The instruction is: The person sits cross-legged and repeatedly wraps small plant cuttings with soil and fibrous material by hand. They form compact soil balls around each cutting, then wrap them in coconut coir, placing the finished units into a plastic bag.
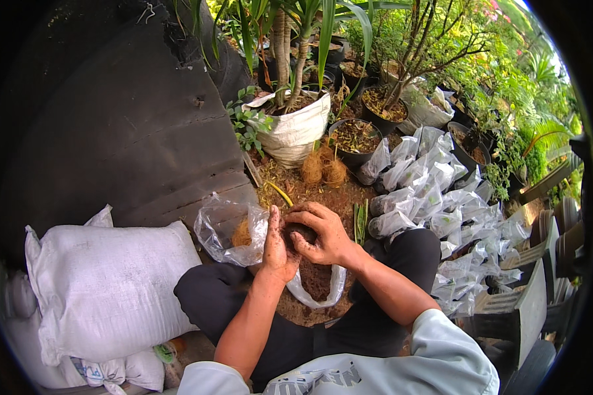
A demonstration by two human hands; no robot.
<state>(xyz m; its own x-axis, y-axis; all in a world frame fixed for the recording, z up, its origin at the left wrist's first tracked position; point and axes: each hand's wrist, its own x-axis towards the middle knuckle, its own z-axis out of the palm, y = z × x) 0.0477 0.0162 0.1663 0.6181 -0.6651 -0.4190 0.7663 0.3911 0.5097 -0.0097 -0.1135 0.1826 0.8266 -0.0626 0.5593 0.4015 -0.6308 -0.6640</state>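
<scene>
At frame centre your hands cupped a dark, crumbly clump of soil [301, 232], roundish, its long axis not clear. Your left hand [277, 247] stood upright, fingers extended, palm pressed against it; your right hand [323, 234] curled over its top, fingers bent, gripping. Beneath hung a thin, clear plastic bag [316, 283], its mouth upward; another crinkled bag [227, 230] lay just left

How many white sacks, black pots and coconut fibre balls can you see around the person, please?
White sacks: 3, the big one at the left, one under it, and one holding a plant.
Black pots with soil showing: 3.
Fibre balls on the ground: 2.
Total: 8.
</scene>
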